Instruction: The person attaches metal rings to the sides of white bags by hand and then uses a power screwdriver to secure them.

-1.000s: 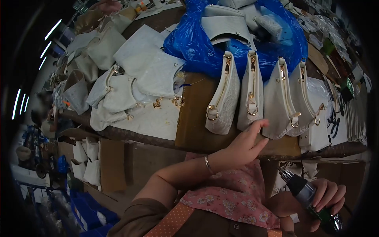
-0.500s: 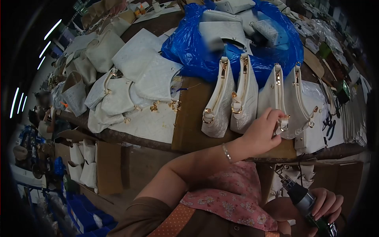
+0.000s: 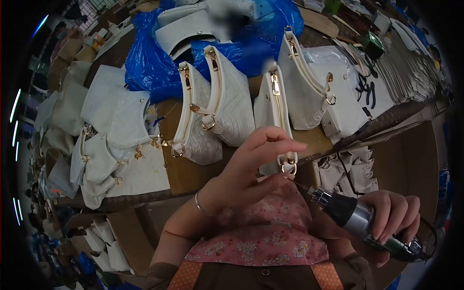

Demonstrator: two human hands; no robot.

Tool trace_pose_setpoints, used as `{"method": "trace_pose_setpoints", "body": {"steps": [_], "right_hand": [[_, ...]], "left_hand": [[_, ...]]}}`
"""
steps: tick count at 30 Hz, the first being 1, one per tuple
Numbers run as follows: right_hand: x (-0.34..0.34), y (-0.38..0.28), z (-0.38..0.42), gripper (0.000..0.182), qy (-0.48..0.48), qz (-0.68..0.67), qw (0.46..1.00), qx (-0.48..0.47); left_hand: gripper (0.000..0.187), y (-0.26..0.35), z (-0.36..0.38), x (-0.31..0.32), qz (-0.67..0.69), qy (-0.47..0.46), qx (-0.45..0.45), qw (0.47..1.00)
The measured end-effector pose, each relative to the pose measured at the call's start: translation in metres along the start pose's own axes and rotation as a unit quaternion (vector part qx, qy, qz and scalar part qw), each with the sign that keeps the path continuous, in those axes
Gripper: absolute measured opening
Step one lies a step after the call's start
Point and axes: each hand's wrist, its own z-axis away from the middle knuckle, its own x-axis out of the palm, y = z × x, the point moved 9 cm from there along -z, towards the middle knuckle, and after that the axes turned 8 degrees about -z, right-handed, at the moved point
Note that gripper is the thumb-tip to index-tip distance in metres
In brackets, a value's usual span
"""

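Observation:
A white handbag point(image 3: 272, 104) with a gold zipper stands before me, its near end toward my body. My left hand point(image 3: 251, 162) is beside that end, thumb and fingers spread apart, the thumb tip close to the gold ring point(image 3: 289, 168). My right hand point(image 3: 394, 217) is wrapped round a corded handheld power tool point(image 3: 355, 215) with a black nose and silver collar. Its thin bit points toward the ring. Two quilted white bags point(image 3: 198, 140) stand to the left, and a further white bag point(image 3: 304, 99) stands to the right.
A blue plastic bag point(image 3: 150, 60) with more white bags lies behind. White bag pieces point(image 3: 113, 111) and gold fittings cover the left. Black scissors point(image 3: 369, 96) and stacked sheets point(image 3: 406, 72) are at right. An open carton point(image 3: 411, 159) of white pieces sits below the table edge.
My view has turned, and the handbag now stands nearer me, apart from the one on its right. My left hand's fingers have spread. The power tool has come up toward the ring.

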Motion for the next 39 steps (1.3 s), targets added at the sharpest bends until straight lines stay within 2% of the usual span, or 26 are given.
{"method": "trace_pose_setpoints", "body": {"steps": [1,3,4,6,7,8,9,11,14,18,20,21,24,26,27,29,30,32,39], "right_hand": [[0.001,-0.002,0.0,0.042,-0.01,-0.004,1.0,-0.006],[0.007,0.006,-0.002,0.042,-0.02,-0.004,1.0,-0.015],[0.017,0.017,-0.003,0.042,-0.039,0.006,0.999,-0.037],[0.019,0.015,-0.001,0.042,-0.058,0.019,0.996,-0.06],[0.007,-0.004,0.005,0.042,-0.044,-0.031,0.994,-0.099],[-0.001,-0.018,0.01,0.042,-0.029,-0.081,0.987,-0.138],[0.003,-0.02,0.012,0.042,-0.03,-0.078,0.987,-0.14],[0.008,-0.012,0.012,0.043,0.003,0.095,0.99,-0.101],[0.003,-0.014,0.016,0.043,-0.014,0.073,0.988,-0.137],[0.006,-0.004,0.013,0.043,-0.027,0.082,0.99,-0.112],[0.024,0.024,0.006,0.043,-0.08,0.073,0.986,-0.127],[0.021,0.016,0.007,0.043,-0.081,0.073,0.986,-0.127],[0.01,-0.006,0.014,0.042,-0.029,0.137,0.986,-0.095],[0.017,-0.005,0.012,0.042,-0.015,0.269,0.961,-0.066],[0.012,-0.009,0.013,0.042,-0.015,0.27,0.961,-0.066],[0.001,-0.014,0.013,0.042,-0.054,0.12,0.991,-0.035],[0.004,-0.008,0.012,0.042,-0.055,0.12,0.991,-0.035],[0.011,0.0,0.013,0.041,-0.042,0.147,0.984,-0.095],[0.015,0.005,0.011,0.042,-0.047,0.184,0.979,-0.076]], "left_hand": [[0.043,-0.001,0.0,0.001,0.005,-0.004,0.001,1.0],[0.025,-0.005,0.001,0.01,0.043,-0.046,0.002,0.998],[0.025,-0.007,0.001,0.012,0.047,-0.049,0.003,0.998],[0.022,-0.012,0.001,0.003,0.021,0.022,-0.006,1.0],[0.022,-0.013,0.002,0.005,0.025,0.02,-0.006,0.999],[0.022,-0.025,0.005,0.006,0.112,0.033,-0.066,0.991],[0.021,-0.036,0.008,0.009,0.197,0.046,-0.127,0.971],[0.02,-0.039,0.008,0.011,0.219,0.045,-0.138,0.965],[0.019,-0.044,0.01,0.014,0.259,0.049,-0.16,0.951],[0.019,-0.049,0.011,0.017,0.296,0.055,-0.162,0.94],[0.018,-0.051,0.013,0.019,0.307,0.059,-0.167,0.935],[0.018,-0.052,0.013,0.019,0.316,0.064,-0.172,0.931],[0.018,-0.053,0.015,0.019,0.316,0.071,-0.179,0.929],[0.018,-0.054,0.015,0.019,0.315,0.074,-0.18,0.929],[0.018,-0.054,0.015,0.019,0.313,0.077,-0.18,0.929],[0.018,-0.054,0.015,0.02,0.323,0.078,-0.18,0.926],[0.018,-0.054,0.015,0.02,0.333,0.079,-0.179,0.922],[0.018,-0.054,0.015,0.02,0.325,0.078,-0.179,0.925],[0.018,-0.053,0.015,0.019,0.3,0.078,-0.182,0.933]]}}
